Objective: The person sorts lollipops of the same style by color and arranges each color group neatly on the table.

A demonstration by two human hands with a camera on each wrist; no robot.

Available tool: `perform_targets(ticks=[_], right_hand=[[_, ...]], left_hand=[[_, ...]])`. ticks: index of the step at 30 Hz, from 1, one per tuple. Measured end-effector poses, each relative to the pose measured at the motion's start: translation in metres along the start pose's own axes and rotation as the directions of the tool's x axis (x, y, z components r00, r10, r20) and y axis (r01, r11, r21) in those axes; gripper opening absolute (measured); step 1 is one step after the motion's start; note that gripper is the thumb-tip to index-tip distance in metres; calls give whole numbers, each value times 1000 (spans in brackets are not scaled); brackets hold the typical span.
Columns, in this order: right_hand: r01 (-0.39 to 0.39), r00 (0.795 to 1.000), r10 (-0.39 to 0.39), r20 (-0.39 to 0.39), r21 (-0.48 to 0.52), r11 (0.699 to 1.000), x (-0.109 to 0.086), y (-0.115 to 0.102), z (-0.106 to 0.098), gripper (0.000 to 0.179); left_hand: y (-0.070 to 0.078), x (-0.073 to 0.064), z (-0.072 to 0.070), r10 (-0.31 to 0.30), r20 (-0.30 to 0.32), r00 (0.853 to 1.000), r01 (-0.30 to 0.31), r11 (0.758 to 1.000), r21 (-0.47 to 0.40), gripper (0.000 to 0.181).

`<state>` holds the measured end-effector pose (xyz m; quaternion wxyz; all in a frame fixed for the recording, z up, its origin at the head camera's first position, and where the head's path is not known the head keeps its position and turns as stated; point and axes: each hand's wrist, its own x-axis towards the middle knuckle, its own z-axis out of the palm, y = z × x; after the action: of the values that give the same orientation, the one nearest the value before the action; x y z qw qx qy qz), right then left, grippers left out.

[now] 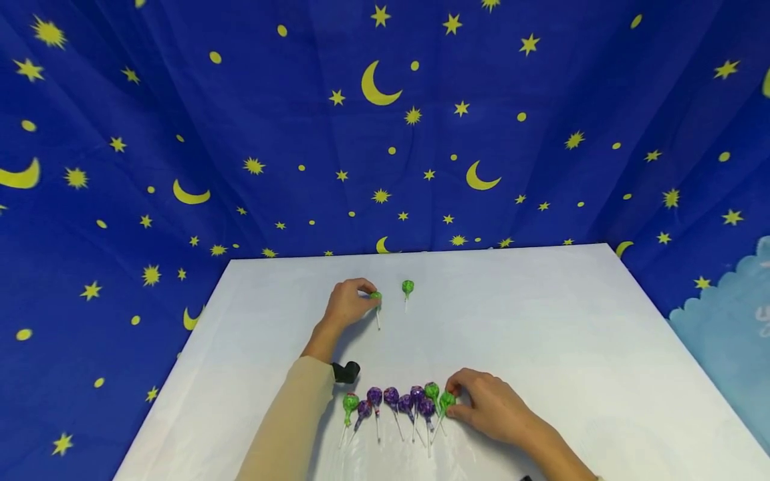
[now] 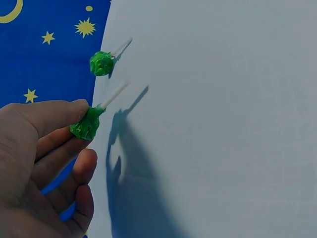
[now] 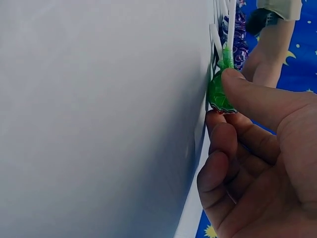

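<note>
Toward the back of the table, my left hand (image 1: 350, 302) pinches a green-wrapped lollipop (image 2: 86, 124) by its head, the white stick pointing away from the fingers. Just beyond it, to the right, another green lollipop (image 1: 408, 287) lies on the table. At the front, my right hand (image 1: 490, 404) holds the head of a green lollipop (image 3: 221, 93) between thumb and fingers, at the right end of a row. That row has several purple lollipops (image 1: 392, 397), a green one (image 1: 432, 390) beside the held one, and a green one (image 1: 351, 402) at its left end.
The white table (image 1: 541, 314) carries all the lollipops. Behind and beside it hangs a blue cloth (image 1: 313, 127) with yellow stars and moons. A black wrist device (image 1: 346, 372) sits at the left sleeve. A light blue patch (image 1: 730, 327) shows at the right.
</note>
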<state>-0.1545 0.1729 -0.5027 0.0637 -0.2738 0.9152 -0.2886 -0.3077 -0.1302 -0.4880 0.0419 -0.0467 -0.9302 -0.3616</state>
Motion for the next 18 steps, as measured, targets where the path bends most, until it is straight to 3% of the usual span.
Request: perform_targets(ticks=[6,13,18], right_hand=[[14,1000,-15,-15,-3,1000,0,2,-1,28],[25,1000,-25,-8,17,1000,0,2,0,29],[43,999,-42,-18,14,999,-2,2,1,29]], left_hand=[[3,7,3,7,-6,1000,-7,1000,-6,15],[7,15,8,-29,-1,1000,29,999,22,15],[13,19,11,-6,7,1000,6,1000,0,15]])
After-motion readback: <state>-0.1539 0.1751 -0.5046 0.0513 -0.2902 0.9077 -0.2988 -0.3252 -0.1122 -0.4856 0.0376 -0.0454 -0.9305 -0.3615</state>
